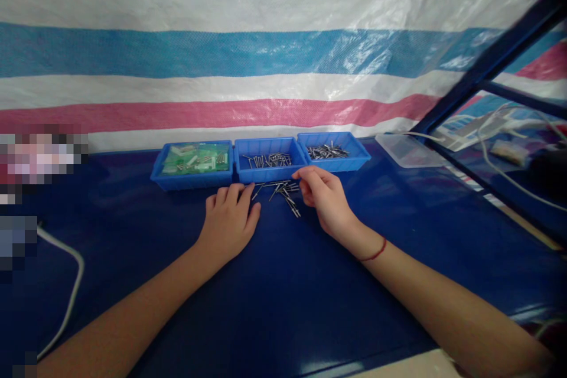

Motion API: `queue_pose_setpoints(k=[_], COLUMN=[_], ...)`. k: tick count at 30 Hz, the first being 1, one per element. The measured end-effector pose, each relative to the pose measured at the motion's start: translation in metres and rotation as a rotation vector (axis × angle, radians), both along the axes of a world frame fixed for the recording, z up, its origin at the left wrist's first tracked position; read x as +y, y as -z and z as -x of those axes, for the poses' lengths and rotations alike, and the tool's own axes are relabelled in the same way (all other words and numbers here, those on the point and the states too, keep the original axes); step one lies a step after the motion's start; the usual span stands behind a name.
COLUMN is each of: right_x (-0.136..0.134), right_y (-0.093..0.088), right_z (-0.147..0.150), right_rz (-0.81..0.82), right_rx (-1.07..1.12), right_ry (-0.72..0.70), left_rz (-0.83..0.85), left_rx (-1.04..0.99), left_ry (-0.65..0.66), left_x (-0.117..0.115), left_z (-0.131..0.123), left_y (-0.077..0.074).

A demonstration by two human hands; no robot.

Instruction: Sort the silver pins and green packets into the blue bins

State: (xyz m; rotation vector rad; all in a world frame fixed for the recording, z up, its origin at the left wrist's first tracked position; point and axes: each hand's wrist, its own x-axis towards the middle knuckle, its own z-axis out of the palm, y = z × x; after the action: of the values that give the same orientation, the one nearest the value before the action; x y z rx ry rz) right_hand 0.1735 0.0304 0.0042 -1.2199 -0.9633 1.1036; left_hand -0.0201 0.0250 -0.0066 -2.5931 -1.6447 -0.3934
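A: What does the head view show in the middle of the frame?

B: A scatter of loose metal pins [286, 191] on the dark blue table [266, 283], just in front of the middle blue bin [270, 175].

A: And the hands?

B: The left hand [228, 215], left of centre, lies palm down, fingers slightly bent and thumb apart, its fingertips near the left end of the scatter. I see nothing in its grasp.

A: The right hand [325, 198]?

B: Right of centre, fingers curled, thumb and index close together beside the pins. I cannot tell whether it pinches anything. A red band [375, 252] circles that wrist.

A: How many bins?

B: 3, in a row. The left bin [197, 181] holds green packaging [195, 156] with metal pieces; the middle bin and the right bin [341, 163] hold more pins.

A: Behind them?

B: A striped sheet [221, 53] across the upper frame.
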Motion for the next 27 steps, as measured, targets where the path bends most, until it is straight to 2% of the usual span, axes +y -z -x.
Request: queue_pose_setpoints(k=[7, 14, 27], right_x=[0.0012, 0.0006, 0.0001], right_y=[0.0022, 0.0023, 0.0037], right_z=[0.0009, 0.0005, 0.0015], right_rz=[-0.006, 0.011, 0.014], right_rx=[-0.017, -0.017, -0.040], right_ry=[-0.007, -0.005, -0.032], left_rz=[-0.011, -0.012, 0.037], left_rx=[-0.054, -0.090, -0.211], left_ry=[0.003, 0.101, 0.169], left_x=[0.0017, 0.0010, 0.0057], left_z=[0.0015, 0.0028, 0.0060], left_y=[0.0002, 0.0009, 0.0005])
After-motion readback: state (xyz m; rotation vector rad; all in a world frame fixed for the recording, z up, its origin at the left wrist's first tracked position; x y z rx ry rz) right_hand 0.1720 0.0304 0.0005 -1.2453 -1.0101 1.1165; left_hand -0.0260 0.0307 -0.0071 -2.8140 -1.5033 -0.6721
